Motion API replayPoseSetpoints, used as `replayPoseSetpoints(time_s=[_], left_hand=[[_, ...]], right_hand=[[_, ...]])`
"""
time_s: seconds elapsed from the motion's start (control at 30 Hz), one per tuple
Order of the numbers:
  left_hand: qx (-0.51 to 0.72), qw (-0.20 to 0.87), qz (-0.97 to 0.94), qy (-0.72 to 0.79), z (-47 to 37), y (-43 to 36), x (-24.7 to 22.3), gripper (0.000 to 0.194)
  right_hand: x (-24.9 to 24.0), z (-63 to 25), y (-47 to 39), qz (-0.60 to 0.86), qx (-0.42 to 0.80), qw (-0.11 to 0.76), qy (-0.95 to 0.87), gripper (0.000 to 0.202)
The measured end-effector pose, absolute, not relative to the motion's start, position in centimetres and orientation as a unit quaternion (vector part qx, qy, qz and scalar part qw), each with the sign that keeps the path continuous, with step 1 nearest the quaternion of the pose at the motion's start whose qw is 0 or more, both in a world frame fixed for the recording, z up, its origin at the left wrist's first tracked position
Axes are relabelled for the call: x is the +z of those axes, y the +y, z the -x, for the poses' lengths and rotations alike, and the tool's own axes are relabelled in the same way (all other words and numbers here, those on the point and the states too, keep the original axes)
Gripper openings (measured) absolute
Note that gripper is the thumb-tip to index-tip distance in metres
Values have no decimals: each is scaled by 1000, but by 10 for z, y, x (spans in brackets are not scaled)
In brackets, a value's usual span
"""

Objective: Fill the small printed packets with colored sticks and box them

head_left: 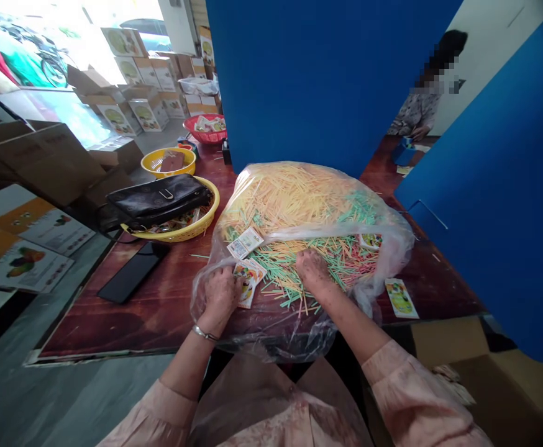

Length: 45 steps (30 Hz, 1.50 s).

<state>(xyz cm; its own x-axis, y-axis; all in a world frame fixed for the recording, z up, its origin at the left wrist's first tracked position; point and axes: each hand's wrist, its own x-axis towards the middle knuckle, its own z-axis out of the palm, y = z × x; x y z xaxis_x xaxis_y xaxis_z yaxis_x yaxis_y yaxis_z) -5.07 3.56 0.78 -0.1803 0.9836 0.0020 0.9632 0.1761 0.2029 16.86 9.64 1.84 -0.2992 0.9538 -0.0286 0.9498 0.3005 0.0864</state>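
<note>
A large clear plastic bag lies on the table with its mouth toward me, full of thin sticks in yellow, green and pink. My left hand is closed at the bag's left edge, its fingers on a small printed packet with fruit pictures. My right hand reaches into the bag's mouth, fingers curled down onto the sticks; its fingertips are hidden. Another packet rests on the bag above my left hand. One more packet lies inside at the right, partly under plastic.
A packet lies on the table at right. To the left are a phone, a black purse on a yellow basket, and cartons. Blue partitions stand behind and right; a person is beyond.
</note>
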Motion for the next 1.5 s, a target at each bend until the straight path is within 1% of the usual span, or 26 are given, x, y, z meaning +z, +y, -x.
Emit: replayPoseSetpoints(time_s=[0.17, 0.33, 0.4, 0.47, 0.57, 0.63, 0.7, 0.73, 0.77, 0.83, 0.87, 0.9, 0.93, 0.97, 1.03, 1.1, 1.13, 1.2, 1.27, 1.33, 1.43, 1.5], left_hand=[[132, 70, -636, 757, 58, 40, -5, 23], [147, 22, -657, 739, 58, 34, -1, 24], [174, 18, -658, 732, 56, 31, 6, 25], [227, 43, -648, 726, 52, 28, 14, 23], [319, 130, -630, 696, 44, 25, 24, 17], [353, 184, -626, 670, 36, 24, 28, 17], [371, 213, -627, 651, 28, 24, 28, 21], [376, 221, -629, 644, 24, 24, 27, 21], [381, 226, -631, 637, 19, 24, 26, 21], [386, 234, -638, 624, 9, 24, 23, 20], [387, 240, -641, 618, 5, 24, 22, 19], [389, 249, -643, 611, 0, 24, 21, 19], [393, 265, -640, 605, -5, 24, 20, 20], [399, 289, -631, 600, -9, 25, 20, 21], [414, 359, -601, 582, -16, 25, 20, 22], [429, 428, -570, 555, -20, 25, 22, 21], [433, 443, -565, 545, -21, 25, 22, 20], [431, 419, -584, 545, -22, 23, 24, 20], [413, 357, -626, 558, -21, 22, 24, 20], [392, 313, -662, 557, -21, 20, 23, 19], [377, 312, -676, 551, -23, 19, 23, 19], [376, 324, -665, 557, -25, 18, 24, 16]], right_hand=[[14, -161, 94, -597, 46, 28, 800, 27], [12, -163, 94, -597, 41, 16, 801, 27], [12, -165, 94, -598, 34, 9, 801, 27], [13, -168, 95, -602, 24, 0, 799, 27], [16, -173, 96, -606, -2, -19, 795, 25], [17, -178, 97, -610, -26, -36, 791, 22], [17, -183, 100, -620, -46, -50, 781, 21], [16, -186, 101, -627, -74, -82, 771, 21], [15, -188, 102, -628, -122, -138, 756, 22], [12, -192, 102, -606, -261, -309, 685, 23], [11, -194, 102, -579, -338, -400, 625, 22], [11, -196, 101, -548, -406, -474, 557, 22], [12, -198, 99, -523, -456, -521, 497, 22], [13, -200, 98, -504, -494, -548, 449, 24], [17, -204, 95, -482, -538, -563, 401, 28], [21, -209, 93, -484, -540, -554, 408, 29], [23, -211, 92, -491, -529, -544, 428, 28], [28, -214, 91, -504, -486, -521, 487, 26], [35, -214, 88, -504, -438, -507, 546, 26], [45, -211, 83, -485, -415, -518, 570, 26], [63, -203, 73, -442, -430, -555, 557, 24], [71, -196, 67, -426, -447, -561, 552, 23]])
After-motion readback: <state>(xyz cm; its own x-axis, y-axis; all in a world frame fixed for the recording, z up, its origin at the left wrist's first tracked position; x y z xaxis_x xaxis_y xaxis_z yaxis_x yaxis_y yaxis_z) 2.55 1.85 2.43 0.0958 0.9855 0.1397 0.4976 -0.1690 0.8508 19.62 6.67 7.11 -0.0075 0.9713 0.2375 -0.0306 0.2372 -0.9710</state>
